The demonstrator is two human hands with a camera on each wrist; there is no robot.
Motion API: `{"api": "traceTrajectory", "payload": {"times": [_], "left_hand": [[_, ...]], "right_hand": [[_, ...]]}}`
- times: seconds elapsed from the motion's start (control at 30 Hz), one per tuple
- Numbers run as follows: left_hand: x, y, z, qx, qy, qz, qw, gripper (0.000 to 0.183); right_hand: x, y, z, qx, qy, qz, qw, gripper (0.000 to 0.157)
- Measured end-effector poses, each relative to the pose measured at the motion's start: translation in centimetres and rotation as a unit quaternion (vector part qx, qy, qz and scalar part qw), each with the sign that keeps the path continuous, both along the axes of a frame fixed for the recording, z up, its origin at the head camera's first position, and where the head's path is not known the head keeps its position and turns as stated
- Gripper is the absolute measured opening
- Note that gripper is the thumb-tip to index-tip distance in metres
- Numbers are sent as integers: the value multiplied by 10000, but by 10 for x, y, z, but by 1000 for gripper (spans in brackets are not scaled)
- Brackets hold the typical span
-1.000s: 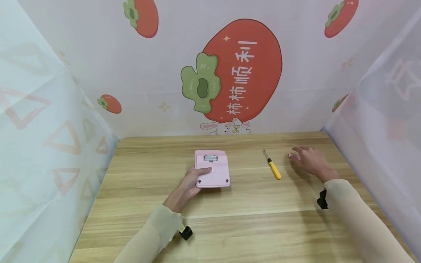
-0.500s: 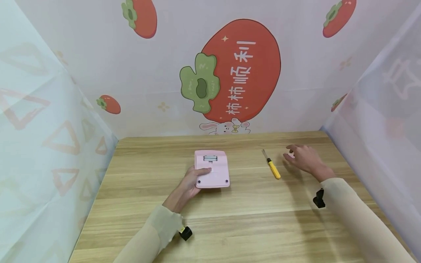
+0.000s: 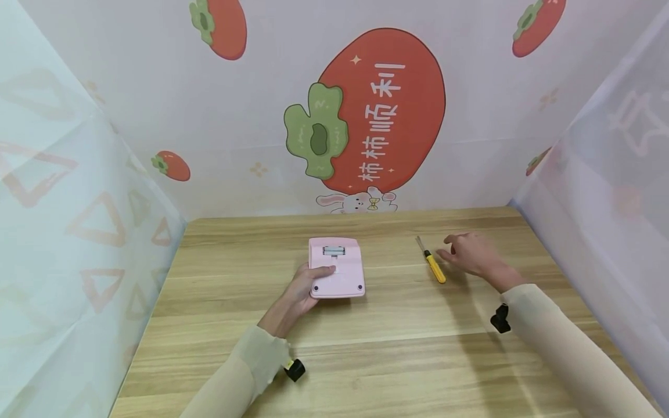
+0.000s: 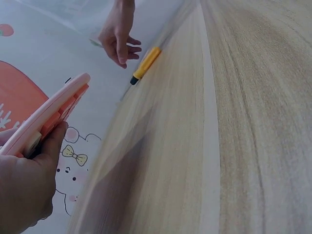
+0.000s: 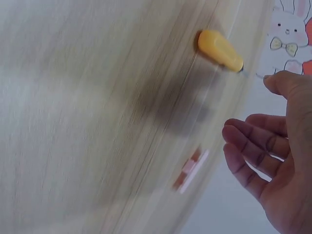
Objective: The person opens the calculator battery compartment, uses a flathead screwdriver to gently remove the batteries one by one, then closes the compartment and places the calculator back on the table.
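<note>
My left hand grips a pink calculator by its left side, thumb across the back. Its back faces up, and a battery shows in the uncovered compartment. The keys on the underside show edge-on in the left wrist view. Over at the right, my right hand hovers above the table with loosely bent fingers and nothing in them. Just left of it lies a screwdriver with a yellow handle. A small pink battery cover lies on the table in the right wrist view; in the head view the hand hides it.
The wooden table carries these things. Behind it stands a back wall printed with persimmons and a rabbit. White sheets close off the left and right sides.
My right hand has moved left toward the screwdriver, away from the pink battery cover it was touching at first. The left hand holds the calculator in much the same place.
</note>
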State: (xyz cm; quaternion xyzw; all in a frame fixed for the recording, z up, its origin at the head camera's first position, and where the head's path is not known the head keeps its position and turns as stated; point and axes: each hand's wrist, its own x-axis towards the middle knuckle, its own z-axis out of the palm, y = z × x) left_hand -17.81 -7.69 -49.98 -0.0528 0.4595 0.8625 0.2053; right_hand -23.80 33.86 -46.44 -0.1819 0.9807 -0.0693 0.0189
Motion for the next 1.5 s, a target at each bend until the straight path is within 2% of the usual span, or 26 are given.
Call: {"api": "traceTrajectory", "payload": {"times": [0.4, 0.93, 1.2, 1.5], "left_hand": [[0, -2, 0, -20, 70, -17, 10000, 62], [2, -4, -4, 45, 64, -12, 10000, 62], [2, -5, -3, 71, 59, 0, 10000, 62], [2, -3, -1, 36, 19, -9, 10000, 62]], "right_hand": [[4, -20, -7, 276, -70, 39, 9996, 47], [9, -30, -13, 476, -613, -294, 9965, 51], [5, -34, -16, 431, -561, -335, 9969, 43], [5, -33, -26, 53, -388, -380, 9985, 28]]}}
